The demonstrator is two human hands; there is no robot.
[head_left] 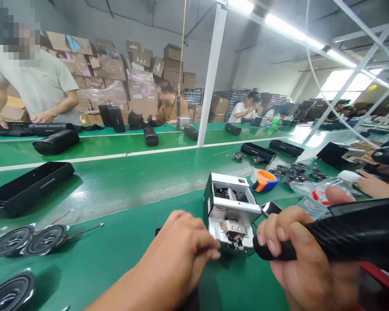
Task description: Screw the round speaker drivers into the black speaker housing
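Note:
My right hand (304, 255) is wrapped round one end of a black speaker housing (366, 229), which runs out of view on the right. My left hand (184, 246) has its fingers curled and pinched together beside the front of a small white desktop machine (231, 205). Whatever is between those fingertips, if anything, is too small to make out. The machine has an open top window and a metal block (235, 229) low on its front. Another dark object, mostly hidden, lies behind my left wrist.
Several loose speaker drivers (45, 239) with red wires lie at left. A black housing (29, 188) rests on the green belt (142, 177). Behind the machine are an orange-and-blue tape roll (265, 180) and a phone (271, 209). A co-worker's hand (377, 183) is at right; others work across the belt.

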